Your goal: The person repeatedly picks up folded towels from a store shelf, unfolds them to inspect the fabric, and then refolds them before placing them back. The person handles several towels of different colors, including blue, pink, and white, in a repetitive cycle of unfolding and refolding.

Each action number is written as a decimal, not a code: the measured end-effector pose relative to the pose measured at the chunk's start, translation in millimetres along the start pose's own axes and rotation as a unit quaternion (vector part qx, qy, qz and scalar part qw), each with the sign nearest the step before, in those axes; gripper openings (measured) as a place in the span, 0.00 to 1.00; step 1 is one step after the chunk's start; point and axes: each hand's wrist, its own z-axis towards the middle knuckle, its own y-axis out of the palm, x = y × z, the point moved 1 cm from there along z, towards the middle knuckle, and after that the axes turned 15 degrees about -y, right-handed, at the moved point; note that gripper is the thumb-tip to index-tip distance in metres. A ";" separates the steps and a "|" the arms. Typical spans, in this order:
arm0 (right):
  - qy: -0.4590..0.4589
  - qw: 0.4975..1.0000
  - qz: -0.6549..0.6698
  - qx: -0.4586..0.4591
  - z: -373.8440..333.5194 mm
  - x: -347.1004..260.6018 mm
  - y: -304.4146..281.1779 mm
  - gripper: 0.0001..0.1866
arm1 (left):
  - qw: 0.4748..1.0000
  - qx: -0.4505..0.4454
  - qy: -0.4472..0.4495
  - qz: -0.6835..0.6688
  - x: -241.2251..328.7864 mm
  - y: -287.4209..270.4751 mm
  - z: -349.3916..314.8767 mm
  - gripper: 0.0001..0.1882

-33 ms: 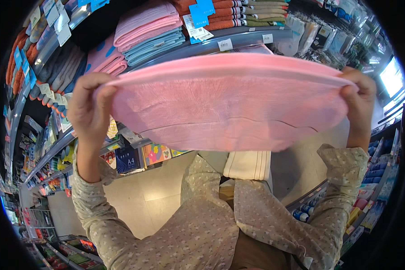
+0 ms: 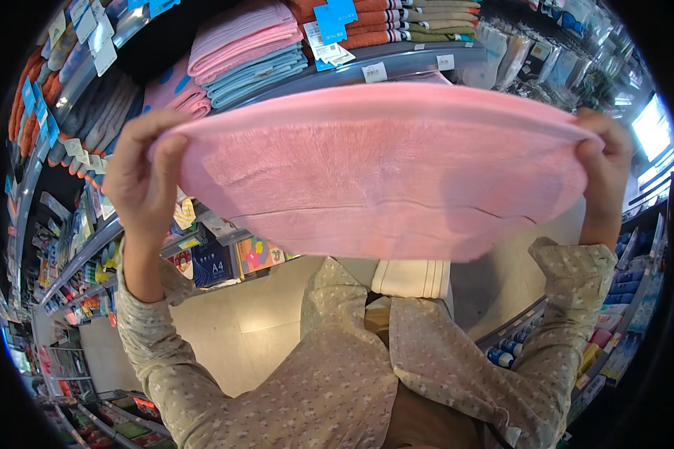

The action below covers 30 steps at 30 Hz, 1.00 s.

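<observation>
A pink towel (image 2: 374, 179) is stretched wide between my hands, in front of the shelves. It hangs down with a thin dark line running across its lower part. My left hand (image 2: 146, 168) pinches the upper left corner between thumb and fingers. At the other end, my right hand (image 2: 605, 161) grips the upper right corner the same way. Below the towel's lower edge, a folded cream towel with brown stripes (image 2: 412, 277) shows in part; what supports it is hidden.
Ahead, a shelf holds folded pink towels (image 2: 243, 37), blue towels (image 2: 258, 75) and orange towels (image 2: 371, 22). Packaged goods (image 2: 532, 60) hang at the far right. Lower left shelves carry a dark blue paper pack (image 2: 213, 263). Bottles (image 2: 505, 350) stand low at right, beside pale floor (image 2: 243, 322).
The towel is spread slightly wider, and its lower edge hangs a little further down. My left hand has shifted slightly left, my right hand slightly right; both keep their grip.
</observation>
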 end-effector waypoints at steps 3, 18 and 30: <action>0.051 0.994 -0.091 0.010 2.8 4.3 5.6 0.13 | 0.990 -0.095 -0.034 0.097 -2.1 7.7 14.5 0.11; 0.093 0.940 -0.195 -0.263 -207.8 121.4 124.3 0.07 | 0.940 -0.307 -0.078 0.128 -175.4 153.6 -164.2 0.09; 0.029 0.924 -0.235 -0.301 -235.9 102.7 150.4 0.08 | 0.935 -0.303 -0.140 0.121 -180.9 157.6 -240.9 0.11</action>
